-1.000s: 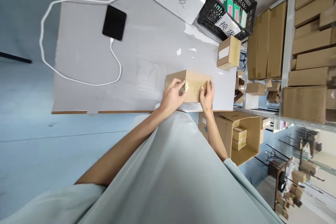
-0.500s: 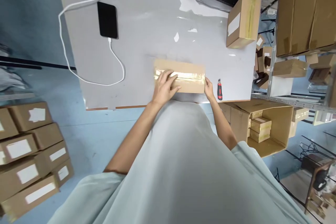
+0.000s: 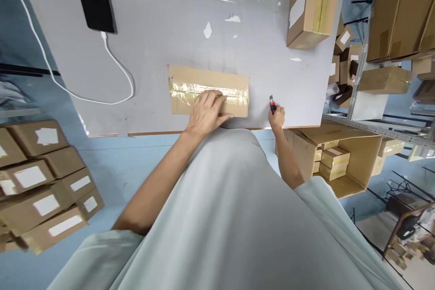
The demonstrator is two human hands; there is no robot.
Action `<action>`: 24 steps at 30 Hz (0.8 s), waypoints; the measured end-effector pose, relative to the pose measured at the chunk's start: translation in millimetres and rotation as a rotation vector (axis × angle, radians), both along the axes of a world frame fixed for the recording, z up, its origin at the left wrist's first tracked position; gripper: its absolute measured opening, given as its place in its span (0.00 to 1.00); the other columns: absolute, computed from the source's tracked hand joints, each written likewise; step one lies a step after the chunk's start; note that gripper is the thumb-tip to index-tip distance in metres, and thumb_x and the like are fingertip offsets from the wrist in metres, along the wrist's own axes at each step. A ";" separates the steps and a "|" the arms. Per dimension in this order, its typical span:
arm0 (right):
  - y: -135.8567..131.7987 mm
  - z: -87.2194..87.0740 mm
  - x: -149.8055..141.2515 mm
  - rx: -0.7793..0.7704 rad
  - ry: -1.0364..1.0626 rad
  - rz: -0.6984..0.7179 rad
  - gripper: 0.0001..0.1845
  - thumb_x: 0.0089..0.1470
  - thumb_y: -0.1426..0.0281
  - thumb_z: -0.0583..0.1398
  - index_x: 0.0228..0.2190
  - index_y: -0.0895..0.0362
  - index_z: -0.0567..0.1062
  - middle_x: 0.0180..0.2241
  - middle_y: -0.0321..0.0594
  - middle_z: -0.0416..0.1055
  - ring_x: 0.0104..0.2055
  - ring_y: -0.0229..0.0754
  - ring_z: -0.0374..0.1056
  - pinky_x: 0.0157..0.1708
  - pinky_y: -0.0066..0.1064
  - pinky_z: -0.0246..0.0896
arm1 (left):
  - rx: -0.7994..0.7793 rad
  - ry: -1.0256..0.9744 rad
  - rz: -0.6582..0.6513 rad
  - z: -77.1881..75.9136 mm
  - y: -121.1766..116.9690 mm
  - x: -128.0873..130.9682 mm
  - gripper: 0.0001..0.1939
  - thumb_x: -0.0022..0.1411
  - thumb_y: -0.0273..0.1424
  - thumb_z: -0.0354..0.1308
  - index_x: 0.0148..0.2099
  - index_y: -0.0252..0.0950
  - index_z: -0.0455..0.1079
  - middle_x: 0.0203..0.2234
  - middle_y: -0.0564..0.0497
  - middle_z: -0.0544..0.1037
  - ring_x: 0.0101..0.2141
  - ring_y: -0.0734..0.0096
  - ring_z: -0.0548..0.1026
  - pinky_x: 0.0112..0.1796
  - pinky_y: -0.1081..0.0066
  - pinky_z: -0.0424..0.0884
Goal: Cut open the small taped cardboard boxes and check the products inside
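Grey table (image 3: 152,41) across most of the upper view, scuffed, near edge chipped to brown. Below its right end, beside the right arm: open carton (image 3: 369,149), small taped boxes (image 3: 335,158) inside. On blue floor (image 3: 112,163), far left: pile (image 3: 70,176) of brown boxes, white labels on several faces. Back on the table, by the far right: tall box (image 3: 311,13), pale label on one side, yellowish tape down another.

Close to the front edge, before the body: flat box (image 3: 209,78), long side roughly along that edge, glossy tape (image 3: 180,90) running lengthwise over the top.

Upper left, well apart from the flat box: black phone (image 3: 95,2), white cable (image 3: 117,63) in its near end, looping past the table's left edge.

Left hand (image 3: 206,108) palm down on the flat box, thumb spread from fingers, no clasp around it; pressing or merely resting, cannot tell. Right hand (image 3: 277,118) off to the right, apart from the box, fingers closed on the near end of a red-and-black knife (image 3: 273,106), tip pointing away from the body. Lifted or lying on the table, cannot tell.

Progress, as judged: early. Done: box steadied, knife in hand. Not done, as far as visible: any cut in the tape, any flap raised. Tape under the fingers hidden.
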State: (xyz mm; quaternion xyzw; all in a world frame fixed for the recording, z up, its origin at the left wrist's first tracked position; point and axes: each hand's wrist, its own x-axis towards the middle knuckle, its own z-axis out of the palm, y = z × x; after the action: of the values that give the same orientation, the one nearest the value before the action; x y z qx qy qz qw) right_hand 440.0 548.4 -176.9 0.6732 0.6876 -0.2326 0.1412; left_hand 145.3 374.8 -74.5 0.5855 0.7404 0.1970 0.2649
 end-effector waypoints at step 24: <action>28.3 208.8 -95.6 -0.081 -0.038 1.066 0.29 0.85 0.58 0.48 0.75 0.49 0.73 0.59 0.52 0.83 0.52 0.57 0.80 0.46 0.40 0.66 | -0.147 0.060 -0.116 -8.0 39.6 -2.3 0.48 0.54 0.45 0.81 0.69 0.29 0.68 0.66 0.24 0.72 0.70 0.17 0.67 0.69 0.32 0.67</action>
State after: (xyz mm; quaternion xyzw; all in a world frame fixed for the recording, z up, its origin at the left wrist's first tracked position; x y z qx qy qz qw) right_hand 344.4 576.6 31.9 0.2286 0.9219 -0.1428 0.2782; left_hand 143.1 414.4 -82.6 0.6122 0.7252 0.1087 0.2958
